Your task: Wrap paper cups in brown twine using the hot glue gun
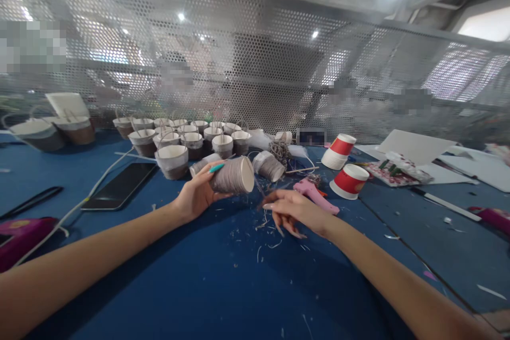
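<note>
My left hand (pixel 195 194) is wrapped round a paper cup covered in grey-brown cord (pixel 231 176), which lies tilted with its pale base turned to the right. To the right of it, my right hand (pixel 292 212) hovers low over the table with its fingers apart and partly blurred; I see nothing in it. Loose cord scraps (pixel 263 220) lie below its fingers. A pink glue gun (pixel 316 196) rests just behind this hand. Behind the held cup, another cord-wrapped cup (pixel 269 166) lies on its side, beside a tangle of cord (pixel 281 151).
Several small handled buckets (pixel 172 162) stand at the back left. Red and white paper cups (pixel 349 181) stand upside down on the right. A phone (pixel 121 186) and a white cable (pixel 105 175) lie on the left of the blue table (pixel 223 287). A perforated metal screen (pixel 263 64) rises behind.
</note>
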Available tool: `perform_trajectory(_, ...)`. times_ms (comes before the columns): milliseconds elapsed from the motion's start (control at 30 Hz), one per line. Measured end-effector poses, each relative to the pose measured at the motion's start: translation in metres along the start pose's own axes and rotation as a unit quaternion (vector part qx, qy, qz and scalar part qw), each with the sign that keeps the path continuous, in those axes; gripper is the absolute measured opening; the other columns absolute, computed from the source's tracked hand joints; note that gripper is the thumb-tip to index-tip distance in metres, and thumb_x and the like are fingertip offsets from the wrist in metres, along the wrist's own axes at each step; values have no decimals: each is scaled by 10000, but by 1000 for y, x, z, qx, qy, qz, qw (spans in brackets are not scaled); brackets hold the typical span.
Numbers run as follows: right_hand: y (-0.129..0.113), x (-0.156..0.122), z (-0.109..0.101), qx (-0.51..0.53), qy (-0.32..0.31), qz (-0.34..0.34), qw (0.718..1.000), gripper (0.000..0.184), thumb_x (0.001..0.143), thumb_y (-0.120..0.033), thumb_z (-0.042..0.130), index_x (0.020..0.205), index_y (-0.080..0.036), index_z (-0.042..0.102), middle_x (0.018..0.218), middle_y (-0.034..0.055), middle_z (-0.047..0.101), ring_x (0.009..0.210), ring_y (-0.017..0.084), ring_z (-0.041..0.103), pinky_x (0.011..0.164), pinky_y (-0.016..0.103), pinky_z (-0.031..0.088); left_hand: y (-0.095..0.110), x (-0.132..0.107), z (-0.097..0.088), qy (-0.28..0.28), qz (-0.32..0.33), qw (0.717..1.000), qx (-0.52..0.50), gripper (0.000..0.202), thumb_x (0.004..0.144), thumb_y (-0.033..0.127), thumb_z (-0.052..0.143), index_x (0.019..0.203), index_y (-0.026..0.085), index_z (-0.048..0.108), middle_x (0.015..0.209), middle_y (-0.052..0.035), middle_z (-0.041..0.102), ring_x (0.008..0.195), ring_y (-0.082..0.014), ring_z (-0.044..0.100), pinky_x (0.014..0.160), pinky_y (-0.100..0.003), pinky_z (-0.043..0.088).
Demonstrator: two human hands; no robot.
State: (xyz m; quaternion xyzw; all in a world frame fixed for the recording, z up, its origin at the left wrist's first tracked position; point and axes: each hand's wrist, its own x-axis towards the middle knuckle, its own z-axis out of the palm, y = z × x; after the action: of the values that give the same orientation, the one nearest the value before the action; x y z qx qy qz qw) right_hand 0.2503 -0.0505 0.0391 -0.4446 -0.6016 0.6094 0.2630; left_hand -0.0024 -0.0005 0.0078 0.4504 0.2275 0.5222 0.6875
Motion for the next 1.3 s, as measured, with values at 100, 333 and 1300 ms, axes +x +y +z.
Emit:
perform_trajectory(100, 1, -1, 1, 5, -7, -43, 999, 250, 763, -370, 673, 711, -185, 512, 527, -21, 614, 317, 55, 457, 298, 168, 302, -1, 1, -1, 11, 6, 1000, -7, 257, 790, 305, 593, 1033, 236, 641, 1175, -47, 597, 986, -233, 596, 665, -316, 593)
perform_trajectory(333, -3, -10, -8, 31, 101, -264, 959, 169, 850, -328, 597, 743, -205, 554, 606, -24, 617, 395, 79, 481, 349, 203, 343, -1, 1, 1, 14, 9, 1000, 6, 241, 801, 295, 585, 1029, 237, 640, 1195, -38, 577, 987, -221, 584, 684, -320, 597)
perform_trajectory(1300, 5, -8, -76, -547, 359, 190, 732, 716, 581, -522, 712, 1103, -70, 523, 1137, 297, 555, 1048, 446, 558, 783, 437, 472, -7, 0, 4, 52, 79, 989, 116, 513, 639, 217, 804, 1106, 259, 598, 1122, -6, 611, 880, -152, 636, 693, -224, 555)
